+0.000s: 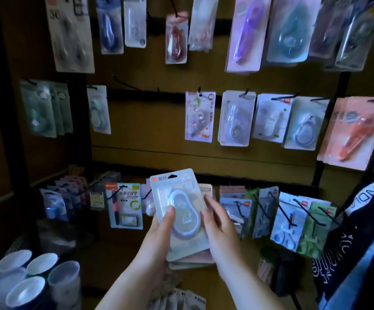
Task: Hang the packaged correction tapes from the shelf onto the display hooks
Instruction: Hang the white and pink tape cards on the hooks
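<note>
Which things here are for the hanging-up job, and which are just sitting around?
For the job:
- stack of packaged correction tapes
- left hand and right hand, both holding the stack
- empty display hook

Just sitting around:
- plastic cups
- pen pack, already hung
- orange pack, already hung

Dim light in front of me, a brown-yellow back panel [154, 121] crossed by black horizontal rails [145, 95] with black upright posts [78, 121]. A dark frame post [7, 121] stands at my left. Stacked white cups [28, 278] sit low left, black printed fabric [358, 222] hangs far right.
</note>
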A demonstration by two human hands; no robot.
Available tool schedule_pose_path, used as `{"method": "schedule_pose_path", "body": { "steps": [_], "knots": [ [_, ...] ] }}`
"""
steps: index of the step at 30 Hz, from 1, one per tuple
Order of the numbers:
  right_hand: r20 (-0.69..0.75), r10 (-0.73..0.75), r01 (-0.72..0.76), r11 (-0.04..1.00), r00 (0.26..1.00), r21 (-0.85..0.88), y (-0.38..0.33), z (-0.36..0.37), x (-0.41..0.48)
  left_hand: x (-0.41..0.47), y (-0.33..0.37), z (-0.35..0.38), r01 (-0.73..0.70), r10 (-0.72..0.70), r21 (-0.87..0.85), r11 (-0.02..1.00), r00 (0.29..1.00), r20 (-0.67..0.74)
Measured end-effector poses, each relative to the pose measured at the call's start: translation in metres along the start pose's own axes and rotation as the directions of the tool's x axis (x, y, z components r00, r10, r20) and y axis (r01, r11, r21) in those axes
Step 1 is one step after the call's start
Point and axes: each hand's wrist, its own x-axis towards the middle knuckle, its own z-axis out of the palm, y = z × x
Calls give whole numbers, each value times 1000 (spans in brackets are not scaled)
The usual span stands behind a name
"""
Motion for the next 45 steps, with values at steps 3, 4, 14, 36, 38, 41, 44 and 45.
{"method": "schedule_pose_path", "body": {
  "steps": [3,4,14,36,38,41,44,45],
  "knots": [
    [-34,48,-48,999,998,12,-15,3,13,10,17,4,0,0,29,1000,1000,-4],
    [-40,62,-61,998,997,26,-20,5,18,14,21,4,9,-8,34,999,1000,-12],
    [-16,238,-215,903,971,373,-45,23,59,42,46,4,-61,56,-94,994,997,-55],
    [114,249,-268,773,962,574,-47,57,102,65,62,-39,-137,132,-48,989,986,-99],
    [95,240,-250,781,966,572,-53,59,105,65,67,-44,-162,155,-34,986,976,-150],
    [72,221,-225,817,973,531,-54,61,111,65,72,-53,-200,195,-19,980,968,-155],
    [51,197,-199,869,979,454,-53,66,114,67,74,-61,-222,217,-32,975,969,-122],
    [41,188,-187,883,981,431,-54,69,114,68,74,-63,-229,224,-28,973,967,-125]
  ]
}}
